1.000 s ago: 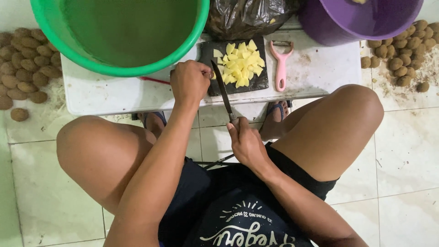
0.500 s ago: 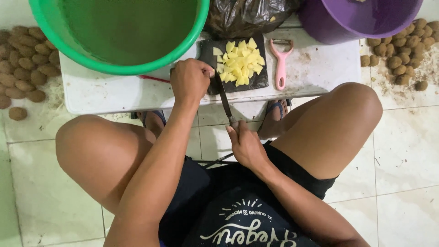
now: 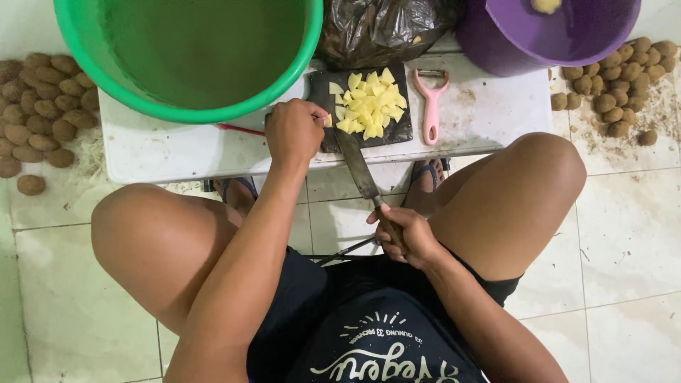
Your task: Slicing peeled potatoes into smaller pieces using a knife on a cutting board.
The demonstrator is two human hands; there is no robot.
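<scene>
The right hand [image 3: 403, 237] has its grip closed round the handle of a knife [image 3: 360, 169], and the left hand [image 3: 294, 131] is curled over a piece of potato at the near-left corner of the black cutting board [image 3: 318, 84]. Since a second ago the knife has drawn back toward the body, its blade now flatter and only its tip on the board; the stroke looks finished. Yellow potato cubes [image 3: 369, 106] lie heaped on the board. Left of the board a green basin [image 3: 191, 57] holds water; right of it a purple bucket [image 3: 560, 32] holds one peeled potato.
</scene>
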